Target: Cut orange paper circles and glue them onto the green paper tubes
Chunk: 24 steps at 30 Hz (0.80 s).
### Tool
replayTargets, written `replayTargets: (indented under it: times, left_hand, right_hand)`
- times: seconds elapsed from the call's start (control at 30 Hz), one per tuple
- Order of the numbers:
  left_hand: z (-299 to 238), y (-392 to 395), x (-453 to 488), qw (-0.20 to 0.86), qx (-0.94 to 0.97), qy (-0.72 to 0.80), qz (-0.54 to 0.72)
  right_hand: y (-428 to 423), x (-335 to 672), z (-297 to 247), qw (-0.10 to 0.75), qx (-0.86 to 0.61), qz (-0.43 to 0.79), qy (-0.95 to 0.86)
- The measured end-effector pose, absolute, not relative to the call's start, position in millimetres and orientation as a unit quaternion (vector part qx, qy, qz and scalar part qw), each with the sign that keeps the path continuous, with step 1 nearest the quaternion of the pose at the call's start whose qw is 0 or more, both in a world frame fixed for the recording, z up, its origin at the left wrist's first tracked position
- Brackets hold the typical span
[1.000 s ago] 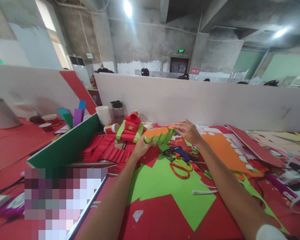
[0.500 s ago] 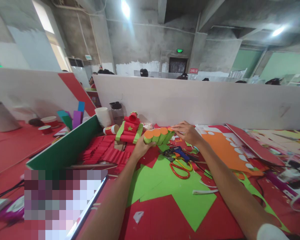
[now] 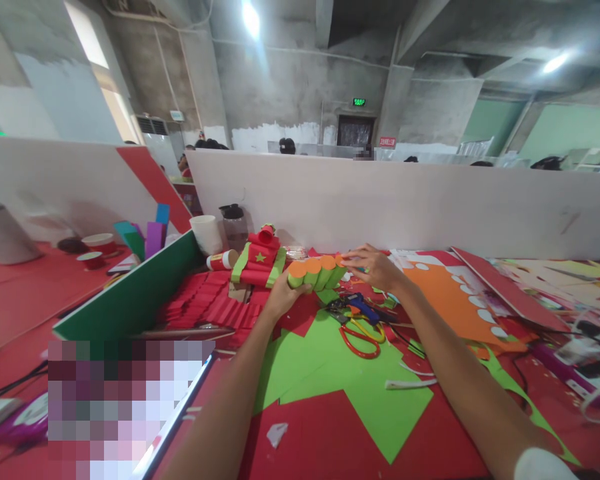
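My left hand point(image 3: 281, 294) is closed round the near end of a row of green paper rolls with orange round ends point(image 3: 317, 271), holding it just above the table. My right hand point(image 3: 375, 265) grips the far right end of the same piece with curled fingers. Right behind it stands a red and green paper tank model point(image 3: 259, 259) with a yellow star. Red-handled scissors point(image 3: 361, 335) and a blue glue gun point(image 3: 362, 307) lie on the paper just in front of my right hand.
Green paper point(image 3: 345, 373) and red sheets cover the table. Folded red strips point(image 3: 207, 303) lie left, beside a green board point(image 3: 130, 293). A white cup point(image 3: 206, 232) and a dark bottle point(image 3: 235, 223) stand by the white partition point(image 3: 430, 200). An orange sheet with white ovals point(image 3: 455, 300) lies right.
Both hands have kept their grip on the green rolls; the right hand has shifted slightly along the far end. Nothing else has moved.
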State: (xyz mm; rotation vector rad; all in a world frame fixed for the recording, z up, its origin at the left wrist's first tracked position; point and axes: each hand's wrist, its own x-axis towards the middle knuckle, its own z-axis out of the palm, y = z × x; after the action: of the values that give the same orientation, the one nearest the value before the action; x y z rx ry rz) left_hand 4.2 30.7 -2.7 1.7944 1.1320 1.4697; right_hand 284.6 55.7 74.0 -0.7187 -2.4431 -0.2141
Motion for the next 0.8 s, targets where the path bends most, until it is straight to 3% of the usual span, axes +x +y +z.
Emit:
replayTargets:
  times: [0.8]
  left_hand:
    - [-3.0, 30.6, 4.0, 0.283, 0.667, 0.418, 0.548]
  right_hand:
    - [55.6, 281.6, 75.2, 0.311, -0.246, -0.099, -0.913]
